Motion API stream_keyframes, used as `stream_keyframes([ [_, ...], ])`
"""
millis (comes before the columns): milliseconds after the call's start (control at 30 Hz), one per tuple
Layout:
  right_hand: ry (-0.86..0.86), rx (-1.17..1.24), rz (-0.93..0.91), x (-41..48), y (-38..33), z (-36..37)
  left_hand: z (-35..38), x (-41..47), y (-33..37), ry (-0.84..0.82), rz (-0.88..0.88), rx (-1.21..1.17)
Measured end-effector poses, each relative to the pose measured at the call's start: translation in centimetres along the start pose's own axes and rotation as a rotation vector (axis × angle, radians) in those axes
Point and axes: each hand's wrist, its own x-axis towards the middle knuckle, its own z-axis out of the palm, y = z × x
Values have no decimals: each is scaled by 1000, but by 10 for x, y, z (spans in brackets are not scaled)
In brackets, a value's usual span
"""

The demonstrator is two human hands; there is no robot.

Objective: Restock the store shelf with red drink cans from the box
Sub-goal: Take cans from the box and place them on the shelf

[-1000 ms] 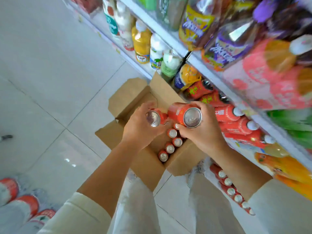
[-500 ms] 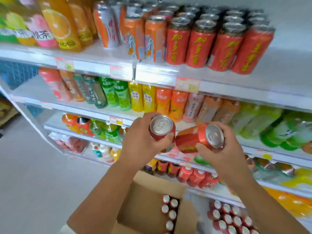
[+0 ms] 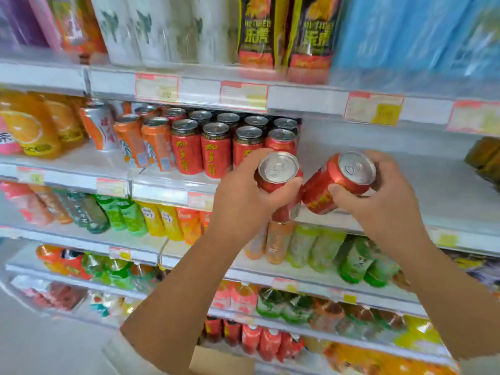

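My left hand [image 3: 243, 196] grips a red drink can [image 3: 278, 174], its silver top facing me. My right hand [image 3: 384, 196] grips a second red can [image 3: 338, 182], tilted to the left so that the two cans nearly touch. Both are held in front of the shelf [image 3: 405, 180] that carries several rows of the same red cans [image 3: 216, 150] with yellow lettering. To the right of those rows the white shelf surface is bare. Only a corner of the cardboard box [image 3: 216, 361] shows at the bottom edge, between my forearms.
Orange cans [image 3: 146, 144] and orange juice bottles [image 3: 29, 128] stand left of the red cans. An upper shelf [image 3: 297, 98] with price tags hangs close above. Lower shelves hold green, yellow and pink bottles [image 3: 140, 215]. Grey floor [image 3: 40, 347] lies at the bottom left.
My view has risen from the box on the floor to the shelves. Both hands, each with its can, have come up to the shelf of red cans.
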Motion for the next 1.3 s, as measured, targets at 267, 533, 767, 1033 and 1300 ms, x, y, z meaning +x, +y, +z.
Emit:
stream_keyframes([
  [267,-122,-33,-38,76,61,-29,82,37,5,105,-68,68],
  [533,-150,-128,42,108,97,-49,127,69,10,54,-136,230],
  [767,-129,-145,95,115,113,-52,139,75,4,34,-155,341],
  [1033,-172,30,123,108,122,-41,147,62,-14,-43,-177,116],
  [1300,-251,-51,165,113,137,-39,137,52,-32,-122,-178,162],
])
